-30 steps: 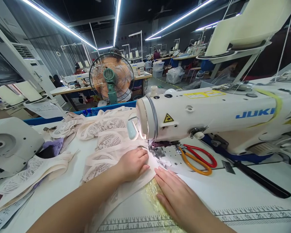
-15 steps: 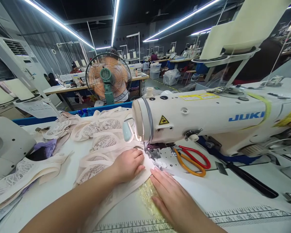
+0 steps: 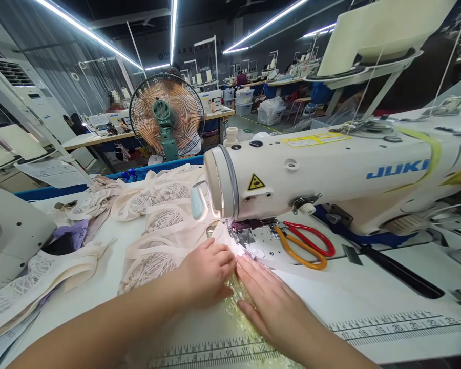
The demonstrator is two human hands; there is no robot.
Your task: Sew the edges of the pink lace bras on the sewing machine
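In the head view, my left hand (image 3: 209,269) is at the needle area of a white sewing machine (image 3: 269,179), its fingers curled on pale beige fabric (image 3: 225,237) of a lace bra. The thumb is tucked low, and the fabric under the palm is hidden. Close beside it, my right hand (image 3: 271,300) lies flat with fingers stretched towards the needle, fingertips at the fabric's edge. Crinkled yellowish clear film (image 3: 236,307) shows on the table between the hands. More beige lace bras (image 3: 153,266) lie heaped left of the machine head.
Orange-and-red-handled snips (image 3: 305,251) rest right of the needle plate. Farther right lies a black-handled tool (image 3: 403,271). A ruler scale (image 3: 215,351) runs along the front edge. Another machine (image 3: 11,238) and lace pieces (image 3: 42,279) stand left; a fan (image 3: 167,115) is behind.
My left hand has moved slightly right, closer to my right hand, its fingers more curled. Beige fabric that trailed below my left wrist has drawn away. The view has shifted a little.
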